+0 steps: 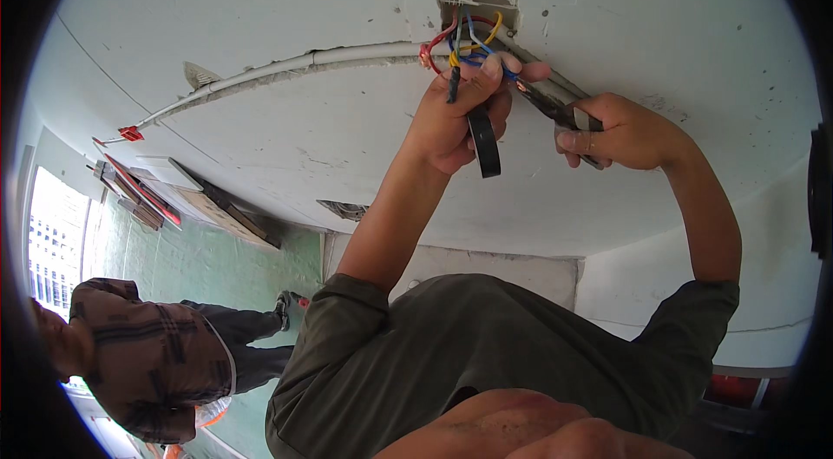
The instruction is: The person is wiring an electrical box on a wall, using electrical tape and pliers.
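Observation:
My left hand is closed, pinching blue wires between thumb and fingers; a roll of black electrical tape hangs from the same hand. Bare copper shows at the wires' end. My right hand grips pliers, whose jaws are at that copper end; whether they touch it I cannot tell. Red, blue and yellow wires come out of a square wall opening above both hands. Beside my left thumb hangs a yellow wire bundle with a black-wrapped end. A red wire joint sits left of it.
A pale conduit runs leftward in a wall groove to a red box. Another conduit passes behind the pliers. Boards lean at the left. A person in a brown patterned shirt stands lower left.

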The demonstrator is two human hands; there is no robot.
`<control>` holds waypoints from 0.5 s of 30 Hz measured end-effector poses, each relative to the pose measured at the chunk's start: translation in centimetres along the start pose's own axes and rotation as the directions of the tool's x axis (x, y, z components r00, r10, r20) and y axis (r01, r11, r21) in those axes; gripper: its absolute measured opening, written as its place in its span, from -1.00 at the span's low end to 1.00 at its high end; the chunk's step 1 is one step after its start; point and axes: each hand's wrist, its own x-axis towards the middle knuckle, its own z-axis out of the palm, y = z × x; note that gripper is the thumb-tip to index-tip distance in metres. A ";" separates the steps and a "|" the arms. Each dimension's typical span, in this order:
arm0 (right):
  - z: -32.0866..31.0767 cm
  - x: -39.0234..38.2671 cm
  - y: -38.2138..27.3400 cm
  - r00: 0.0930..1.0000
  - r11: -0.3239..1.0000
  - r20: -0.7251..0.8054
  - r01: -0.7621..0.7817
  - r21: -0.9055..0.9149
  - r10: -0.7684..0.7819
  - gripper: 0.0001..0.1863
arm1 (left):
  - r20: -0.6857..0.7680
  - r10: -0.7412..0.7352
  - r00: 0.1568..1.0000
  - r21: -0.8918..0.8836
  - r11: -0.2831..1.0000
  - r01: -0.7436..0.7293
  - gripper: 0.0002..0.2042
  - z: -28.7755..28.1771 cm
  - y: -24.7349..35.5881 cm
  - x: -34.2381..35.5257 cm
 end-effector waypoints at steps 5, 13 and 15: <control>0.9 0.6 1.3 0.997 0.994 0.019 0.075 0.077 -0.077 -0.70 | -0.014 -0.005 1.000 0.010 1.000 0.006 -0.76 0.0 -0.2 -0.2; 4.2 1.8 3.8 0.946 0.748 0.190 0.074 0.659 -0.261 -0.70 | 0.019 -0.021 1.000 -0.030 0.999 0.022 -0.78 -0.2 -0.1 0.0; 3.8 1.3 3.0 0.958 0.851 0.061 0.218 0.478 -0.280 -0.69 | 0.004 -0.038 0.999 -0.016 0.999 0.038 -0.77 0.1 0.0 0.0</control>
